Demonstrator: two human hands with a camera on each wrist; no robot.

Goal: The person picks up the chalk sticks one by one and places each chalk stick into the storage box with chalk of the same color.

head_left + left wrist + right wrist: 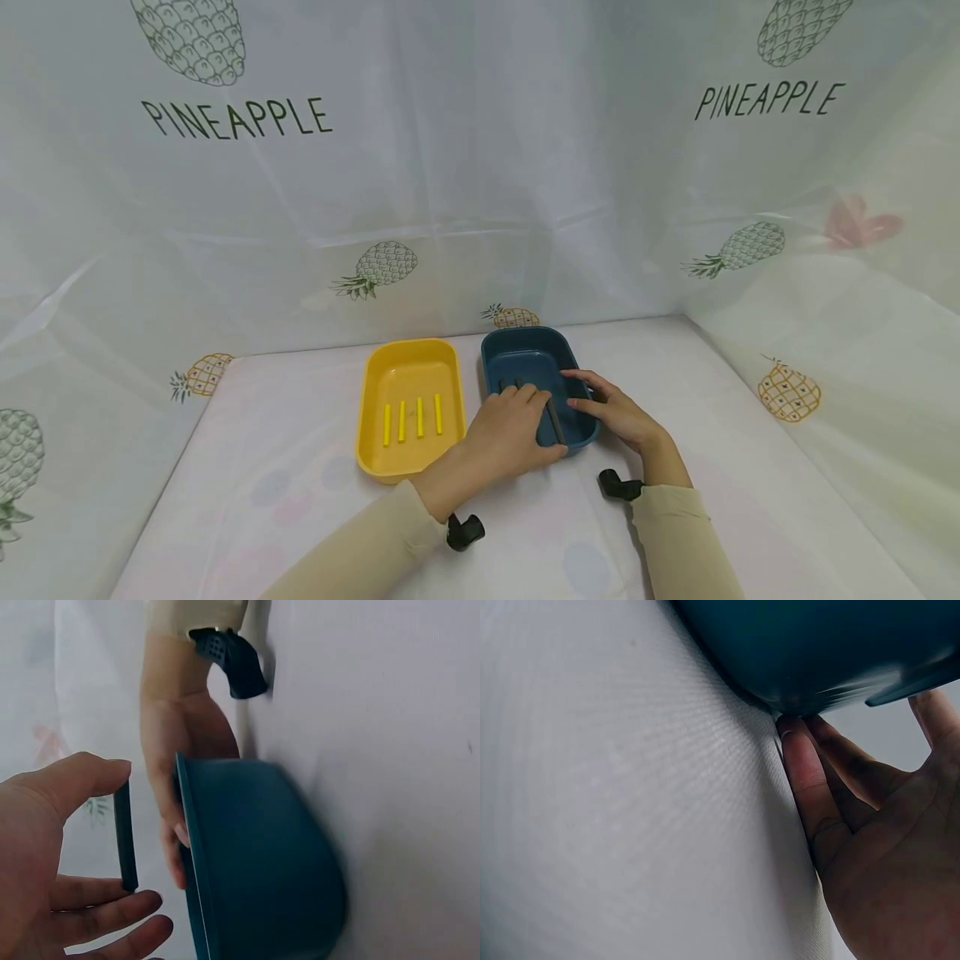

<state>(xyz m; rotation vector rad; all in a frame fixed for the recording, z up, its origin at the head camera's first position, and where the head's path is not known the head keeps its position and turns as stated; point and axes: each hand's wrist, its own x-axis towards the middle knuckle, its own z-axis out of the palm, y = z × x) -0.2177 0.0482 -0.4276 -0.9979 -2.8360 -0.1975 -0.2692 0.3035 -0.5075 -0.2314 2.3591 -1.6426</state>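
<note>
My left hand [510, 429] is over the near part of a dark blue tray [528, 362], and pinches a thin dark stick [125, 836] by its ends between thumb and fingers. The stick [556, 421] slants above the tray in the head view. Farther in, the tips of other dark sticks [517, 384] show, mostly hidden by the hand. At the tray's right side, my right hand [626, 417] holds the rim. In the right wrist view, its fingers [806, 765] touch the outer wall low down, near the table.
A yellow tray [411, 357] stands left of the blue one, with several short yellow sticks [420, 417] lying in a row inside. A pale cloth covers the table [300, 500]. Behind and at the sides hangs a white curtain [480, 167] printed with pineapples.
</note>
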